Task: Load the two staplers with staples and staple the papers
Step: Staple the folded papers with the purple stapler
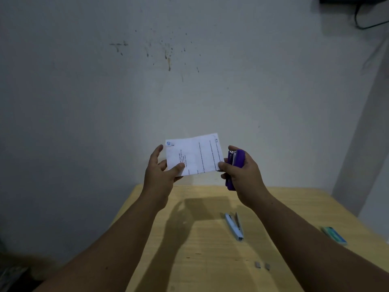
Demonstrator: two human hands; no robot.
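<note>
Overhead, a stained wall (pixel 189 70) filled the far view, and the desk (pixel 210 239) lay below. Both hands were raised above it. The left hand (pixel 160 173) pinched the papers (pixel 195 154) by their near-left corner, probably to keep the sheets aligned. The right hand (pixel 242 173) gripped the purple stapler (pixel 235 165) at the papers' right edge, thumb touching that edge, seemingly ready to bite. On the desk sat a blue stapler (pixel 234 226), hinged open, likely awaiting loading; a staple box (pixel 333 234) far right; two staple strips (pixel 262 265) nearer.

Paper (pixel 193 154) left of stapler (pixel 235 165)
</note>
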